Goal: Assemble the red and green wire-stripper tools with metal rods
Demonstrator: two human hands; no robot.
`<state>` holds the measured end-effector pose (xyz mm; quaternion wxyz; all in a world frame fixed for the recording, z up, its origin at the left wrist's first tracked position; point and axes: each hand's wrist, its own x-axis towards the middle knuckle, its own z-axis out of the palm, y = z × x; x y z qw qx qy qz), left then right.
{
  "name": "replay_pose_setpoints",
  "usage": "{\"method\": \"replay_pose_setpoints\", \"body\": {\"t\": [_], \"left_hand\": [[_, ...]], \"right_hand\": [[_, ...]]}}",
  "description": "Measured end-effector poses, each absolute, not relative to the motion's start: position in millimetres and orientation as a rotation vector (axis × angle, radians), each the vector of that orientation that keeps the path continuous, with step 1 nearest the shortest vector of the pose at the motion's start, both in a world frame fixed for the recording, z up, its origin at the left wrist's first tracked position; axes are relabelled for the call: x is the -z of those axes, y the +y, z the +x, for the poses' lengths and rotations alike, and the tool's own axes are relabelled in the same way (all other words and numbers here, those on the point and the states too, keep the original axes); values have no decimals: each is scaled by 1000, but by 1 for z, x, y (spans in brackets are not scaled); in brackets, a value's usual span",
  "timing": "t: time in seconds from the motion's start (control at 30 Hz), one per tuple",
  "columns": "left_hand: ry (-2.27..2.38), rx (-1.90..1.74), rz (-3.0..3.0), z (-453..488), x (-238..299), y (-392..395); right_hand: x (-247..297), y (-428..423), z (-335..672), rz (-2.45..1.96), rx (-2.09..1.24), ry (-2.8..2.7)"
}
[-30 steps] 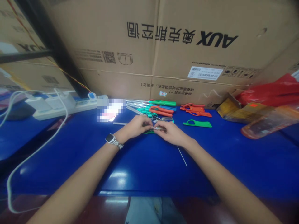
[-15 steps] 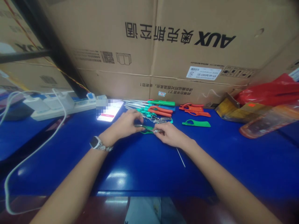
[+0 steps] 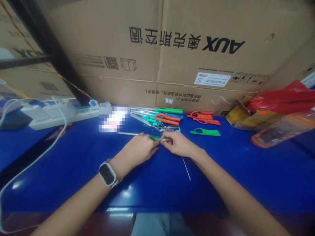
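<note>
A green long-nosed lighter [image 3: 154,138] lies crosswise between my hands, its metal tube [image 3: 126,133] pointing left. My left hand [image 3: 141,147] is closed around it from above, fingers curled and partly hidden. My right hand [image 3: 179,142] pinches at the lighter's right end, where a small shiny part [image 3: 166,140] shows between thumb and fingers; I cannot make out what it is. A thin pale rod [image 3: 186,168] sticks out below my right hand, its upper end hidden. Just beyond lies a pile of lighters with metal tubes, among them a green lighter [image 3: 172,110] and an orange lighter [image 3: 168,118].
Orange handle shells [image 3: 206,121] and a green shell [image 3: 209,132] lie to the right. Farther right are an open carton [image 3: 242,116], a red bag [image 3: 275,98] and a clear bottle [image 3: 278,132]. A phone [image 3: 114,119] and power strip [image 3: 81,114] sit left; a large cardboard box [image 3: 182,72] stands behind.
My left hand has turned over and moved toward my right hand, its back now upward around the green lighter. The tube now shows left of it. My right hand has hardly moved.
</note>
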<state>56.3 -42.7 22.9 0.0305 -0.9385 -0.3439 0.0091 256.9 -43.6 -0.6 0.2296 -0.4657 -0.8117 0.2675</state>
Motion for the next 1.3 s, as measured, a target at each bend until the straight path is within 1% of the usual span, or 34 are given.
{"method": "replay_pose_setpoints", "body": {"t": [0.17,0.37,0.43,0.67,0.97,1.3], "left_hand": [[-1065,-19,-2836,61,-26,-48],[-1063,41,-2846,61,-21,-47],[-1056,45,-2861,60,-19,-45],[-1043,50,-2893,56,-22,-42],[-1052,23,-2916,56,-24,-42],[-1136,212,-2942,46,-19,-28]], "right_hand": [[-7,-46,261,-1289,-751,-2159],[-8,-50,258,-1350,-466,-2268],[-5,-52,254,-1354,-418,-2287],[5,-50,246,-1436,-382,-2314],[3,-48,246,-1455,-329,-2372],[3,-46,251,-1364,-543,-2203]]}}
